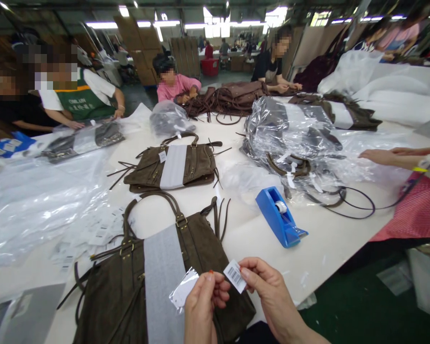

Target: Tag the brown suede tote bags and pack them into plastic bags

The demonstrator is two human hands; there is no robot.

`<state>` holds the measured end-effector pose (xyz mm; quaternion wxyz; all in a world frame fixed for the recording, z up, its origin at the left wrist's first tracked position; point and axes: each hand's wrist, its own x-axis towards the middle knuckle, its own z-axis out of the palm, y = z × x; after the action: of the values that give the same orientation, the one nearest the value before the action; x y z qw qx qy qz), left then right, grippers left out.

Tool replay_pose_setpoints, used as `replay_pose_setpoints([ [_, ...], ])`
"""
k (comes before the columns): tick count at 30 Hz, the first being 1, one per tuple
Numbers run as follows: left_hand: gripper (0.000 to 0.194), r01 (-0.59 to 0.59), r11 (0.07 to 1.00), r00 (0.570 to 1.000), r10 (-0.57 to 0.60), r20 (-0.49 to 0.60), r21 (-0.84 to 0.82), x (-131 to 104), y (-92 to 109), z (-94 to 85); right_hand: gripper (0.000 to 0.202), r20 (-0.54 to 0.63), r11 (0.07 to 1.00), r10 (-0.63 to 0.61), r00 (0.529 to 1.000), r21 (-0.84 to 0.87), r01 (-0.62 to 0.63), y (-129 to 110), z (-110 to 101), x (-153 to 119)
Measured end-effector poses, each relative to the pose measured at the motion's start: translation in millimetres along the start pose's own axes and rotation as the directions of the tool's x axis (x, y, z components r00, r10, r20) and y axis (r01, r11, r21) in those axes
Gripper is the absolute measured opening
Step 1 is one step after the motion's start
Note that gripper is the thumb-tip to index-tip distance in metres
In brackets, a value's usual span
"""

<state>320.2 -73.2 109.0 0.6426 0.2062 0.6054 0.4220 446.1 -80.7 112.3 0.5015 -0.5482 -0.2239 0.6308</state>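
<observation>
In my left hand (205, 298) is a small white tag in a shiny clear sleeve (184, 288), pinched between thumb and fingers. My right hand (267, 286) pinches a white barcode label (235, 275) by its edge, just to the right of the left fingertips. Below both hands lies a dark olive handbag (118, 291) with a grey paper band (165, 272) wrapped around its middle. Its two handles (154, 200) stand away from me. Beyond it is a second olive handbag (143, 169) with a similar band and a white tag.
A blue tape dispenser (279, 217) stands right of the bags. Plastic-wrapped bags (290, 129) are heaped behind it. Loose barcode tags (100, 229) and clear plastic bags (39, 205) cover the left side. Co-workers surround the table; one's hand (383, 156) reaches in from the right.
</observation>
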Motion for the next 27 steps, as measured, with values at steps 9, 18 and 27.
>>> replay_pose_setpoints([
  [9, 0.024, -0.035, 0.997, 0.998, 0.032, 0.056, 0.067, -9.9, -13.1, 10.6, 0.017, 0.064, 0.997, 0.013, 0.998, 0.073, -0.018, 7.8, 7.0, -7.7],
  [18, 0.021, 0.12, 0.982, 0.959, -0.152, 0.241, 0.143, -21.0, -23.4, -29.3, 0.019, -0.003, 0.992, 0.073, 0.997, 0.103, -0.072, 13.1, 10.3, -4.1],
  [27, 0.026, -0.091, 0.95, 0.852, -0.081, -0.517, -0.297, -76.2, -40.5, -229.9, 0.041, -0.031, 0.925, 0.342, 0.939, -0.165, -0.343, 50.7, -5.2, 1.7],
])
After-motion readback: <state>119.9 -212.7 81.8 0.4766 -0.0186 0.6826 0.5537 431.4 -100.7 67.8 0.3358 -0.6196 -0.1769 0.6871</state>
